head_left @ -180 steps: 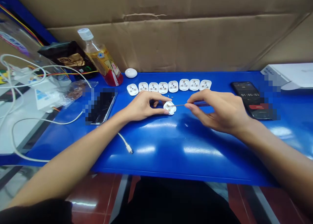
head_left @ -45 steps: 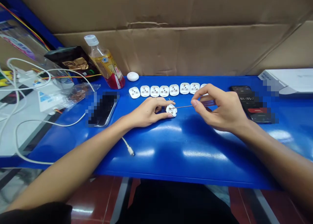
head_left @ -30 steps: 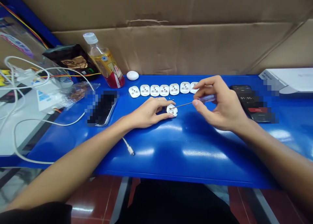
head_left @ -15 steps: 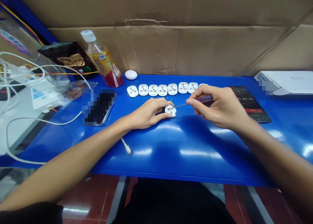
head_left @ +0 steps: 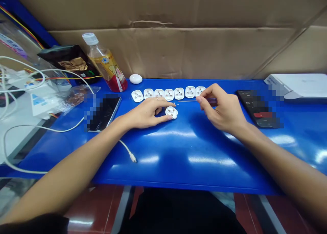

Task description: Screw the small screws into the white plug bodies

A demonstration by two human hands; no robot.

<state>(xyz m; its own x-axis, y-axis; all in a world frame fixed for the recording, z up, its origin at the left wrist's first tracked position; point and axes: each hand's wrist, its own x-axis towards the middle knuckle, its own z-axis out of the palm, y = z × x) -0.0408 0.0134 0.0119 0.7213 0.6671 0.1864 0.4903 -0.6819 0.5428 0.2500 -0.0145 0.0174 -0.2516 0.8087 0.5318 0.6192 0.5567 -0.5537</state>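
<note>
My left hand [head_left: 150, 113] grips a small round white plastic piece [head_left: 171, 112] between thumb and index finger. It has metal contacts inside and looks like part of a plug. In my right hand [head_left: 223, 108] is a thin screwdriver [head_left: 187, 101] with a dark purple handle, partly hidden by the fingers. Its tip is close to a few tiny metal bits [head_left: 178, 104], perhaps screws, lying on the table beyond the round piece; whether it touches them I cannot tell. Several square white pieces [head_left: 179, 93] with similar contacts stand in a row behind.
On the blue table [head_left: 163, 162] lie a phone [head_left: 104, 113] at left, another phone [head_left: 258, 108] at right and a cable end [head_left: 132, 157] in front. A bottle [head_left: 108, 65], a white oval object [head_left: 136, 79] and a white box [head_left: 301, 86] stand near the cardboard wall [head_left: 204, 53].
The screwdriver tip has left the round piece and moved beyond it, to the tiny metal bits. My left hand has shifted slightly left with the piece.
</note>
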